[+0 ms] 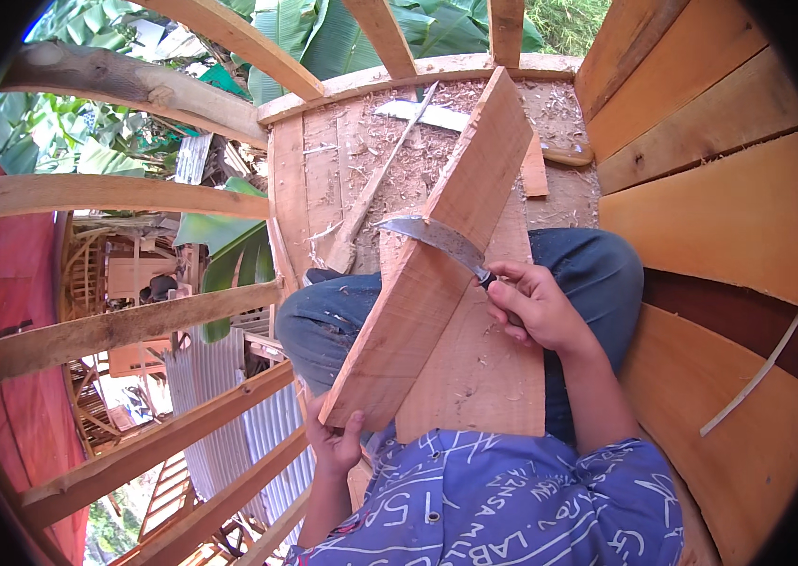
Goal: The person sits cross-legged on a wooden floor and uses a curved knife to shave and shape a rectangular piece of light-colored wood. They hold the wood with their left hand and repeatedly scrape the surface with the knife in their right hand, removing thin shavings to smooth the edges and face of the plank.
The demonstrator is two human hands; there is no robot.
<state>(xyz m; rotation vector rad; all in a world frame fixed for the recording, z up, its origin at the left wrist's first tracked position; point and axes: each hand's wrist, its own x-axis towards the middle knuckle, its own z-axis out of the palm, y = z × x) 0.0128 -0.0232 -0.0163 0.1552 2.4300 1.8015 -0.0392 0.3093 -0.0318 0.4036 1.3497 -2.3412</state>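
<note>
My left hand [335, 445] grips the near lower end of a long wooden plank [437, 255], which tilts up and away across my knees. My right hand [536, 307] is closed on the dark handle of a curved steel knife [432, 236]. Its blade lies across the plank's upper face, tip pointing left. A second flat board [474, 368] rests on my lap beneath the tilted plank. I sit inside a wooden boat hull, wearing blue jeans and a blue patterned shirt.
Wood shavings cover the deck boards [342, 160] ahead, where a thin stick [380, 179] and a pale board [432, 115] lie. Curved hull planks [720, 189] rise on the right. Open frame ribs [107, 330] stand on the left, with corrugated sheets [220, 387] and banana leaves beyond.
</note>
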